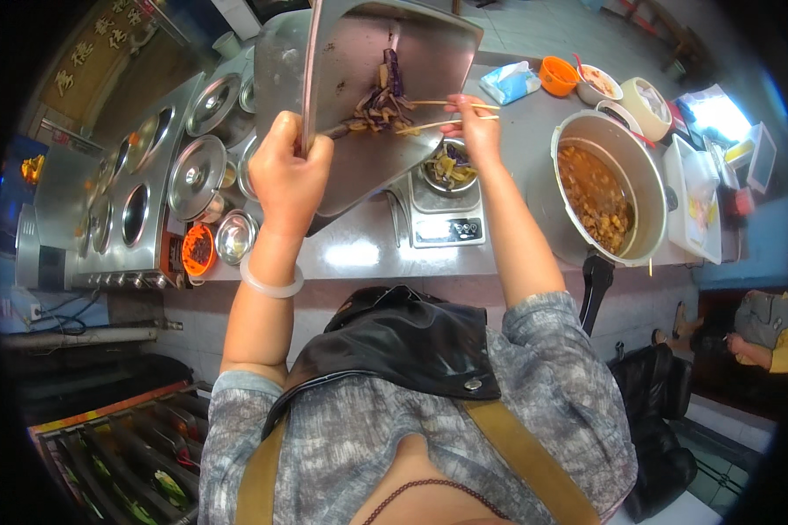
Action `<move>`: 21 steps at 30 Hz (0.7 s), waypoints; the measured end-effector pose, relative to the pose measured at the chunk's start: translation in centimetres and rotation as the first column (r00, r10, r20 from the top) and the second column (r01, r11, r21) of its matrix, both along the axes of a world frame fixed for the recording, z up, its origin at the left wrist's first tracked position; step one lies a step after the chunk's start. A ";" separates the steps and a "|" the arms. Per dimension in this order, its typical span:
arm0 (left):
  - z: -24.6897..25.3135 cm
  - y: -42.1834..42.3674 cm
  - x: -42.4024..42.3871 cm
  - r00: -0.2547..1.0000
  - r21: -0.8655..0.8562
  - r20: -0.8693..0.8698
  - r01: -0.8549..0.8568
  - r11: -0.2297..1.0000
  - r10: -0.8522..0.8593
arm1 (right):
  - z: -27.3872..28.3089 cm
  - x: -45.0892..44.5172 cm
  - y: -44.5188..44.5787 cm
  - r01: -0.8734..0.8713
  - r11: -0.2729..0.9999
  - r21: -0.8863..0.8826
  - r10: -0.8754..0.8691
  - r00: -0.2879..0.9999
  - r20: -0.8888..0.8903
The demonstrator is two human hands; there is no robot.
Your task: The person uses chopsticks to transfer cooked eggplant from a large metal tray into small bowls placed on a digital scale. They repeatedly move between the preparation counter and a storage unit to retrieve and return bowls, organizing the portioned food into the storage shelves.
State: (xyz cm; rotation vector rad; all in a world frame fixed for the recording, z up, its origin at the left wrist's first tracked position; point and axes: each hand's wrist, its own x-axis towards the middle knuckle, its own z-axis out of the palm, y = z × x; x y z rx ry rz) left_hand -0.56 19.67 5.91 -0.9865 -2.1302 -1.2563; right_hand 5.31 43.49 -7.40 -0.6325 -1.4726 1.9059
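My left hand [287, 174] grips the rim of a large rectangular steel pan [394, 164], which is tilted towards the counter. Cooked eggplant strips [384, 105] lie heaped inside it. In my right hand [478, 134] is a pair of wooden chopsticks [443, 123], their tips at the lower edge of the eggplant. Below the pan's low corner, a small steel bowl [448, 186] with eggplant pieces [453, 165] in it rests on a digital kitchen scale [448, 226]. Metal tongs [399, 215] lie beside the scale, partly hidden by the pan.
A deep pot of brown stew [594, 197] stands at the right, its black handle [594, 289] jutting past the counter edge. Lidded steel pots [198, 177], an orange basket [199, 249] and a stove [138, 203] are at the left. Tissues [510, 82] and bowls [558, 75] line the back.
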 end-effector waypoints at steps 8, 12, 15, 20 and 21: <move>0.3 -0.9 -0.3 0.999 0.047 -0.011 -0.033 0.998 0.034 | -1.5 0.4 0.0 0.054 0.994 0.092 -0.056 0.998 0.022; 0.2 -1.0 -0.5 0.997 0.068 0.047 -0.061 0.996 0.058 | -0.8 1.8 -0.2 0.051 0.991 0.126 -0.052 0.999 0.007; -0.1 -0.9 -0.6 0.994 0.091 0.088 -0.071 0.993 0.063 | -0.6 3.1 -0.4 0.102 0.985 0.138 -0.105 0.994 0.010; -0.6 -1.7 -0.5 0.991 0.128 0.117 -0.074 0.989 0.059 | 0.3 7.3 -0.5 0.191 0.972 0.138 -0.196 0.980 0.024; -0.7 -1.9 -0.8 0.989 0.145 0.141 -0.070 0.987 0.050 | 0.4 8.2 -0.6 0.218 0.966 0.141 -0.225 0.974 0.035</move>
